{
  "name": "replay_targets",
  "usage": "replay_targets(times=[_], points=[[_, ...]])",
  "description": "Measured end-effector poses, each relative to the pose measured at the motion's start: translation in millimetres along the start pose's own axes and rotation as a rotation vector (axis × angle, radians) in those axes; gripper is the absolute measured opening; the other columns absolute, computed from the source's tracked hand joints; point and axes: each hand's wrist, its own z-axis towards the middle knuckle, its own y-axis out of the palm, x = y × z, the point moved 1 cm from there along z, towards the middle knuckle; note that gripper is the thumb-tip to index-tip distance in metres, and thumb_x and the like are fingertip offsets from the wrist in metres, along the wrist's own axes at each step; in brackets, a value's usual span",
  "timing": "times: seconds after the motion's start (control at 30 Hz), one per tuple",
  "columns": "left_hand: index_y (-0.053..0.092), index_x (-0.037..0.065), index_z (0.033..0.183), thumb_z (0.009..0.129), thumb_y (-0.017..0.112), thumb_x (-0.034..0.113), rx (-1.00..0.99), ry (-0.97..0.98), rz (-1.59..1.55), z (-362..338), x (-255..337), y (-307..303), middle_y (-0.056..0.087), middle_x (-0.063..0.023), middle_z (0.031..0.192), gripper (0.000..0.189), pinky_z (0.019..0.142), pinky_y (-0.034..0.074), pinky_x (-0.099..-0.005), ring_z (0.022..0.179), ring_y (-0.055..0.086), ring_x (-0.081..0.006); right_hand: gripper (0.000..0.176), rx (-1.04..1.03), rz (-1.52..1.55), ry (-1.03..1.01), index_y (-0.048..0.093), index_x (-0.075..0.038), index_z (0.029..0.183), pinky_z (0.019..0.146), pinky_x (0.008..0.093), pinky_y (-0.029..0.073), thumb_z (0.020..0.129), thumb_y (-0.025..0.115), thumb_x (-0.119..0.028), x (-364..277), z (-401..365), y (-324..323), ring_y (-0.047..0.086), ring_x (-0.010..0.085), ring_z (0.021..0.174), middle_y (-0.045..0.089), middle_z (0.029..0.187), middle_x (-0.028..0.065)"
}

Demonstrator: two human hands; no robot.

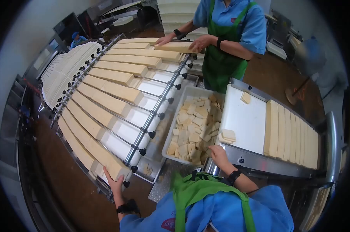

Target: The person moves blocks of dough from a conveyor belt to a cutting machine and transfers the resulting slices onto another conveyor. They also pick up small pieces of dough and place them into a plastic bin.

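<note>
My left hand (114, 182) grips the near end of a long pale-yellow block (101, 154), with fingers along its left side and the thumb by its end. That block lies in a lane of a rack-like conveyor (134, 137), beside several similar blocks. My right hand (219, 155) is over the near right edge of a white tub (171, 154), fingers loosely bent and apart, with nothing visible in them. Thin pale slices (192, 129) fill the tub. Close beyond this hand, a few slices (227, 136) lie on a white belt (240, 120).
Across from me a co-worker in a green apron (225, 65) has both hands on another block (175, 47). Black knobs (142, 152) line the conveyor's rail. Upright pale slabs (287, 131) stand in a row on the right belt. Another person (78, 40) is far back left.
</note>
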Motion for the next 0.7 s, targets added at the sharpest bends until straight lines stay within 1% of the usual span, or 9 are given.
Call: replay_targets(times=[0.13,0.37,0.47,0.57,0.7], points=[[0.015,0.006,0.139,0.057,0.069,0.008,0.001,-0.004,-0.020,1.2,-4.5,-0.1,0.029,-0.0157,0.136,0.098,0.100,0.027,-0.0321,0.121,0.034,-0.0258,0.023,0.026,0.010,-0.007,0.058,-0.001,0.090,0.071,0.0388,0.046,0.068,0.051,0.003,5.4,-2.5,3.7,0.056,0.0328,0.081,0.059,0.084,0.0150],[0.016,0.005,0.139,0.059,0.070,0.010,0.020,0.010,0.015,0.8,-1.6,0.0,0.031,-0.0159,0.134,0.097,0.099,0.029,-0.0319,0.119,0.036,-0.0258,0.023,0.039,0.015,0.013,0.058,-0.002,0.091,0.072,0.0382,0.046,0.069,0.053,0.002,-2.7,-0.6,-0.6,0.056,0.0326,0.082,0.059,0.086,0.0149],[0.016,0.005,0.139,0.059,0.071,0.011,0.029,-0.017,-0.073,-0.9,5.4,3.7,0.031,-0.0161,0.134,0.097,0.099,0.029,-0.0318,0.119,0.036,-0.0259,0.022,0.026,0.012,0.015,0.058,-0.002,0.090,0.073,0.0376,0.046,0.069,0.055,0.000,1.1,-1.8,1.4,0.056,0.0317,0.083,0.059,0.087,0.0141],[0.017,0.005,0.138,0.059,0.072,0.012,0.028,0.008,-0.047,0.2,-2.7,0.4,0.032,-0.0161,0.134,0.097,0.099,0.029,-0.0318,0.119,0.037,-0.0257,0.022,0.034,0.020,0.009,0.058,-0.002,0.090,0.074,0.0375,0.046,0.068,0.055,0.000,3.7,-2.4,3.4,0.056,0.0315,0.083,0.059,0.086,0.0139],[0.018,0.005,0.138,0.059,0.072,0.011,0.037,-0.006,-0.034,0.3,-4.3,0.2,0.032,-0.0158,0.134,0.096,0.099,0.029,-0.0319,0.119,0.037,-0.0254,0.021,0.029,0.027,0.012,0.059,-0.002,0.089,0.073,0.0374,0.046,0.068,0.054,0.000,1.8,-1.5,2.2,0.056,0.0314,0.083,0.059,0.086,0.0137]])
